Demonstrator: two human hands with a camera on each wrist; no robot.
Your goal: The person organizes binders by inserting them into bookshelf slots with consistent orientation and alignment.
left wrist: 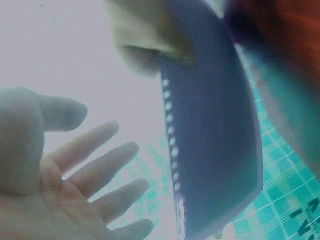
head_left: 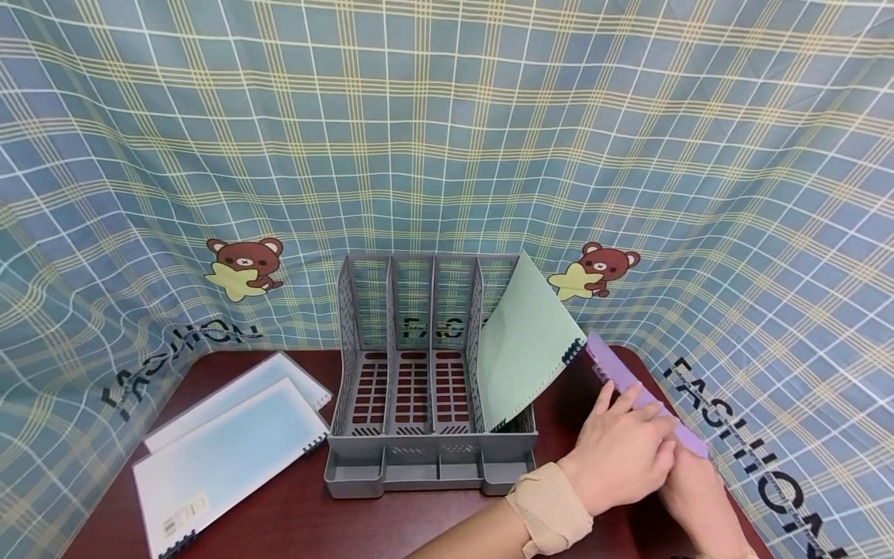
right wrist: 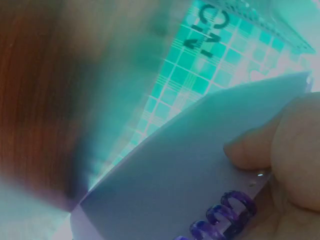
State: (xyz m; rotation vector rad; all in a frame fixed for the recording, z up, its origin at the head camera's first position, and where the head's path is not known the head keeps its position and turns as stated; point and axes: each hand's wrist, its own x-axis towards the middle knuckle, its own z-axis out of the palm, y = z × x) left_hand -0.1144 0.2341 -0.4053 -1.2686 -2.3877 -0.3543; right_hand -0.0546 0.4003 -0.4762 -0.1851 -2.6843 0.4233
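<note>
My right hand (head_left: 687,489) grips a purple spiral-bound notebook (head_left: 615,361) at the table's right side. In the right wrist view the thumb of my right hand (right wrist: 295,155) lies on the cover, beside the purple coils (right wrist: 220,215). My left hand (head_left: 615,454) crosses in front of the right one. The left wrist view shows my left hand (left wrist: 70,190) with fingers spread, apart from the notebook (left wrist: 215,135). A green spiral-bound notebook (head_left: 527,334) leans in the rightmost slot of the grey file organizer (head_left: 433,446), its corner jutting out to the right.
Two pale blue spiral-bound notebooks (head_left: 230,458) overlap on the dark red table (head_left: 391,528) at the left. The organizer's other slots hold no notebooks, and small trays run along its front. A plaid curtain (head_left: 433,155) hangs behind and at both sides.
</note>
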